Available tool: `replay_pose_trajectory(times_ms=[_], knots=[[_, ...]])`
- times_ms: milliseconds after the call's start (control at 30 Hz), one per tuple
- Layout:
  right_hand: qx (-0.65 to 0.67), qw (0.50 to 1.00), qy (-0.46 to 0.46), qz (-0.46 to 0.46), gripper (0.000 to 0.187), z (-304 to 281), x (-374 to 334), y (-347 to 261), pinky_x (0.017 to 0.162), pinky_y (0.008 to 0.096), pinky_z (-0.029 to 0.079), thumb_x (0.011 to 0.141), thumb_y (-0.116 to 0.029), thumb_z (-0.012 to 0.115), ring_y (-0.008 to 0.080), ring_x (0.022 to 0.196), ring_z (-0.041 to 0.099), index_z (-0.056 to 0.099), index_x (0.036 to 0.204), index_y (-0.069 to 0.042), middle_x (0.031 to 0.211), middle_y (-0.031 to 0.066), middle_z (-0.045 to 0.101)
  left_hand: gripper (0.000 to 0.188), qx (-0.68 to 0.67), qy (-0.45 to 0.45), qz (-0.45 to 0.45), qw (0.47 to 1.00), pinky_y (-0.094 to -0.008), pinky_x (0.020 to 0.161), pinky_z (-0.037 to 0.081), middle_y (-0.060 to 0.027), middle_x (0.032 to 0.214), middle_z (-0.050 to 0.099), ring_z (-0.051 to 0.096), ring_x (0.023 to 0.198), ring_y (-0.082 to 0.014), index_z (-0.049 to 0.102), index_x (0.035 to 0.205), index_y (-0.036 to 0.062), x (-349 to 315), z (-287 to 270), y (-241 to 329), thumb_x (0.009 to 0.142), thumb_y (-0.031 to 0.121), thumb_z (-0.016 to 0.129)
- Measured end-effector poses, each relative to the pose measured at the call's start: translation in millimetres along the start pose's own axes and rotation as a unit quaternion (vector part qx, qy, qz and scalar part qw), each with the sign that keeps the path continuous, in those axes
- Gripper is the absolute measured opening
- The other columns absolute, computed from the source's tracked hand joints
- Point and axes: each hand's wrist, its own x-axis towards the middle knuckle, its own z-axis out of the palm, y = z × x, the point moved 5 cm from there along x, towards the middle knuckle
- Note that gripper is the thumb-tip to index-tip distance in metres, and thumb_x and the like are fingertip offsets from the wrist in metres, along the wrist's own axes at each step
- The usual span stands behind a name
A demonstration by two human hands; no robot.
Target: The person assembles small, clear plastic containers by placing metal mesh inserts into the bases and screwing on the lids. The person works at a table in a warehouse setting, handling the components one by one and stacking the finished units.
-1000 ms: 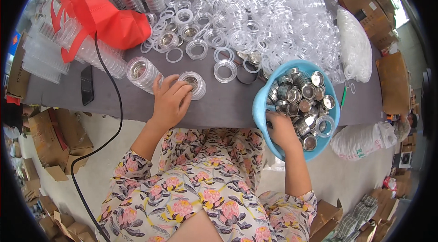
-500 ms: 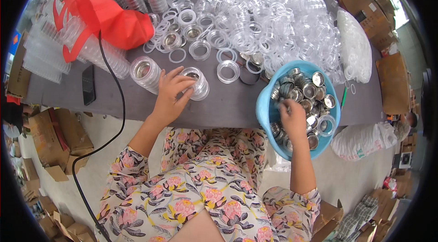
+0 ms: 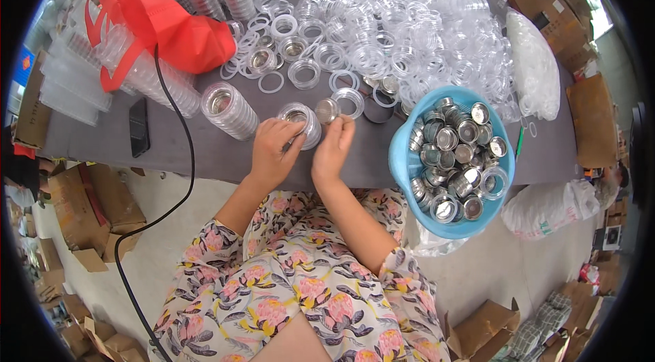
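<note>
Hands are meeting at the middle of the grey bench point(image 3: 205, 150). The left hand point(image 3: 274, 152) is wrapping its grip around a short stack of clear round containers point(image 3: 301, 122), fingers curled over the near side, the stack lying tilted on the bench. The right hand point(image 3: 333, 149) is pinching a small silver tin point(image 3: 327, 110) between its fingertips, holding it just at the stack's open end, at about one o'clock from the left hand. A clear ring point(image 3: 349, 101) is lying right beside that tin. Off at nine o'clock from the stack, a longer stack of filled containers point(image 3: 228, 110) is resting on its side. At three o'clock, a blue plastic basin point(image 3: 404, 157) is sitting at the bench edge, loaded with silver tins. Up at twelve o'clock, a big heap of clear plastic rings and lids point(image 3: 409, 27) is spreading across the far side. At ten o'clock, a red bag point(image 3: 170, 31) is draping over more clear stacks, and a black phone point(image 3: 139, 127) is lying near the left edge with a black cable point(image 3: 184, 178) running past it.
</note>
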Motion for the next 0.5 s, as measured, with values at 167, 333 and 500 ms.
replay_pose_trajectory(times_ms=[167, 333, 500], knots=[[-0.137, 0.989, -0.002, -0.054, 0.021, 9, 1, 15, 0.078, 0.0307, 0.041, 0.099, -0.018, 0.038, 0.0163, 0.086, 0.048, 0.045, 0.102, 0.001, 0.094, 0.0111, 0.052, 0.020, -0.165, 0.066, -0.136, 0.975, -0.0332, 0.078, 0.043, -0.0110, 0.089, 0.062, 0.057, 0.084, -0.0249, 0.065, 0.100, 0.0013, -9, -5, -20, 0.080, 0.006, 0.065], [-0.136, 0.988, -0.026, -0.070, 0.017, -4, 13, 22, 0.074, 0.0295, 0.041, 0.098, -0.014, 0.040, 0.0140, 0.079, 0.047, 0.046, 0.098, 0.001, 0.087, 0.0075, 0.051, 0.021, -0.142, 0.147, -0.081, 0.976, -0.0359, 0.084, 0.041, -0.0106, 0.089, 0.061, 0.056, 0.085, -0.0238, 0.064, 0.101, 0.0015, 2, -48, 4, 0.080, 0.004, 0.063], [-0.209, 0.971, -0.098, -0.061, 0.014, -7, 13, -5, 0.074, 0.0242, 0.041, 0.098, -0.012, 0.042, 0.0077, 0.083, 0.049, 0.049, 0.101, 0.000, 0.090, 0.0034, 0.055, 0.024, 0.180, 0.121, 0.019, 0.976, -0.0438, 0.095, 0.033, -0.0084, 0.091, 0.061, 0.055, 0.092, -0.0247, 0.063, 0.104, 0.0050, 21, -116, 3, 0.081, 0.006, 0.062]])
